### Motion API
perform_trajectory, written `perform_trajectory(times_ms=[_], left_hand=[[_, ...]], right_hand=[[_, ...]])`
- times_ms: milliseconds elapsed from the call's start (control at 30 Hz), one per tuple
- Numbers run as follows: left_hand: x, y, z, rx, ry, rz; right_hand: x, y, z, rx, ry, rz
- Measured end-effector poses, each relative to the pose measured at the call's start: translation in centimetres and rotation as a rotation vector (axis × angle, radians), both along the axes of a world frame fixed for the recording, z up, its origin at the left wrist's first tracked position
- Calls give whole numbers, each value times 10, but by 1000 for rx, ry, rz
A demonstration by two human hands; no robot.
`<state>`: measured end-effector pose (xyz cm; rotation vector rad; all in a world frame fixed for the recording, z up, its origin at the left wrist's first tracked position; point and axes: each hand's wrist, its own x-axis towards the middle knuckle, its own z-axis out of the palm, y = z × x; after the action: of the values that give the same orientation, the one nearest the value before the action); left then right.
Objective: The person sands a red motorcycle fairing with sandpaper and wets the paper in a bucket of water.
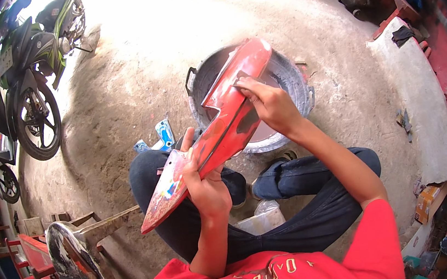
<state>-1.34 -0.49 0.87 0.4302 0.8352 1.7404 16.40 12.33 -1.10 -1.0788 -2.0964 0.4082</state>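
Note:
A long red motorcycle body panel point(222, 131) slants across my lap, its far end over a round grey metal basin point(291, 79). Its surface carries dark patches, and white and blue show through near its pointed close end. My left hand point(206, 191) grips the panel near that end, the thumb on top and one finger stretched out past the edge. Pressed to the panel's far part, my right hand point(272, 106) pinches a small dark sheet, which looks like sandpaper point(240, 77). The panel hides part of the basin; cloudy liquid shows at its bottom.
A blue-and-white panel piece point(164, 135) lies beside my left knee. Parked motorcycles point(34, 100) stand at the left. A worn chair point(85, 260) is close at lower left. At the right are a pale slab point(421, 106) and a cardboard box point(430, 201). A whitish block point(260, 222) sits between my legs.

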Motion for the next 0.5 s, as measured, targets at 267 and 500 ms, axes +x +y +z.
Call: perform_trajectory(times_ms=[267,500], left_hand=[[-5,-2,0,-14,12,-2],[-5,0,1,-20,15,11]], right_hand=[[-23,-32,21,159,-25,263],[-25,-27,3,136,-71,35]])
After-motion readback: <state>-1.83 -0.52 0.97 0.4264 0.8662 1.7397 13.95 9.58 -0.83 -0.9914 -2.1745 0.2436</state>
